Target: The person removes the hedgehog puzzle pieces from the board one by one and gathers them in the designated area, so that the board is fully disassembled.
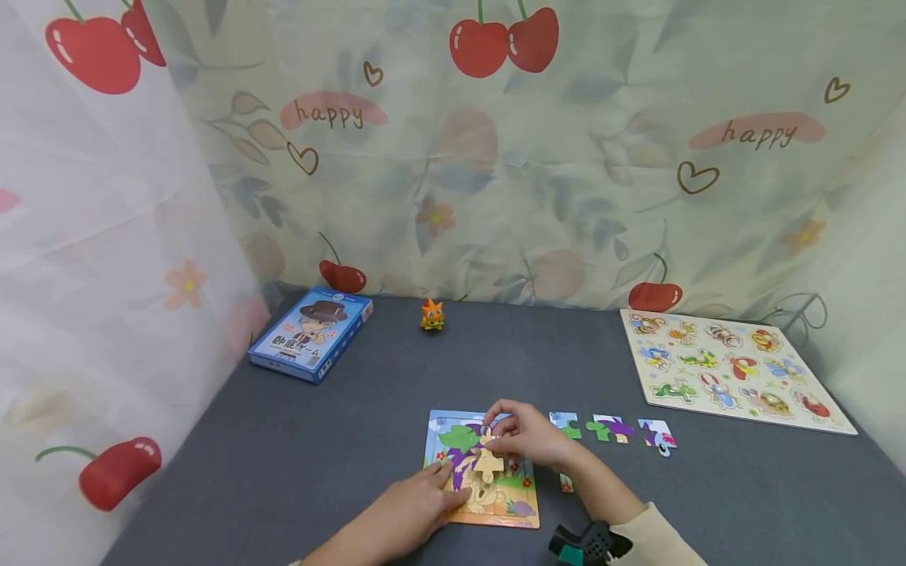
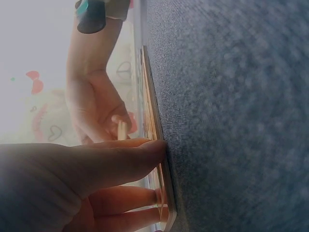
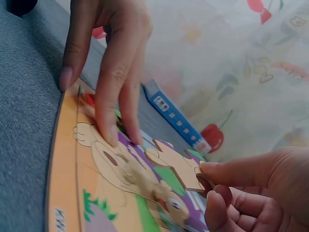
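Left of the grip, your left hand (image 1: pixel 422 503) rests with extended fingers on the puzzle board (image 1: pixel 495 520). Your right hand (image 1: pixel 531 434), the nearer, pinches a puzzle piece (image 1: pixel 488 465) over the board, its long axis projecting toward you. Loose pieces (image 1: pixel 617 428) lie right of the grip on the dark table (image 1: pixel 304 440), a printed curtain (image 1: pixel 396 177) hanging beyond.

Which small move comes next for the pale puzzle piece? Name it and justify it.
Probably lower the pale piece gently toward the puzzle board. The right grip pinches it over the board, and the left wrist view shows it apart from the surface. The left grip has fingers on the board, which should help keep it steady.
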Demonstrator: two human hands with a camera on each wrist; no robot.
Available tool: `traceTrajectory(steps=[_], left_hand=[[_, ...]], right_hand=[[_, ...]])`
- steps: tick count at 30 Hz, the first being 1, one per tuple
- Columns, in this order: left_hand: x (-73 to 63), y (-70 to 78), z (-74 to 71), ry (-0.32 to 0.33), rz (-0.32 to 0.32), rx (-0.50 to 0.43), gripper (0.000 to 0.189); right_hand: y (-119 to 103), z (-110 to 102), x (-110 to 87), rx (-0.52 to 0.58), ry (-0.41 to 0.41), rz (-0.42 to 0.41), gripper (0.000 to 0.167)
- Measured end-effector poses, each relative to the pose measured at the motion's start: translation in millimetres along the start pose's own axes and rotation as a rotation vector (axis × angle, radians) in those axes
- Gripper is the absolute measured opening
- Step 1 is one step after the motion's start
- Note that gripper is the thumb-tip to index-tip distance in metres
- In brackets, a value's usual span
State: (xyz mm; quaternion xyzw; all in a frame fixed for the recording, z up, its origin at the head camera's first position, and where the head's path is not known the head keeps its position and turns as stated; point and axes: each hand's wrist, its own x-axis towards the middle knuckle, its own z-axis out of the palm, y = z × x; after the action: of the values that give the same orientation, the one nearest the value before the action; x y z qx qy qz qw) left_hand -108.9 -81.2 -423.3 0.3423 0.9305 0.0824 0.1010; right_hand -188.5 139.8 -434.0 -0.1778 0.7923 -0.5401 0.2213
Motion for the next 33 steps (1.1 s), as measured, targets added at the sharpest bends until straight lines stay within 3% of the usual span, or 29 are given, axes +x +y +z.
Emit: traceTrajectory(steps=[9, 24, 33], left_hand=[[2.0, 2.0, -0.7, -0.030, -0.032, -0.006, 0.032], [2.0, 1.7, -1.9, -0.055, -0.041, -0.050, 0.033], [2.7, 2.0, -2.4, -0.077, -0.053, -0.061, 0.034]], right_hand=[[0, -19, -15.6, 0.044, 0.001, 0.006, 0.034], [21, -59, -56.2, 0.043, 0.108, 0.093, 0.042], [31, -80, -76.3, 0.036, 0.134, 0.093, 0.044]])
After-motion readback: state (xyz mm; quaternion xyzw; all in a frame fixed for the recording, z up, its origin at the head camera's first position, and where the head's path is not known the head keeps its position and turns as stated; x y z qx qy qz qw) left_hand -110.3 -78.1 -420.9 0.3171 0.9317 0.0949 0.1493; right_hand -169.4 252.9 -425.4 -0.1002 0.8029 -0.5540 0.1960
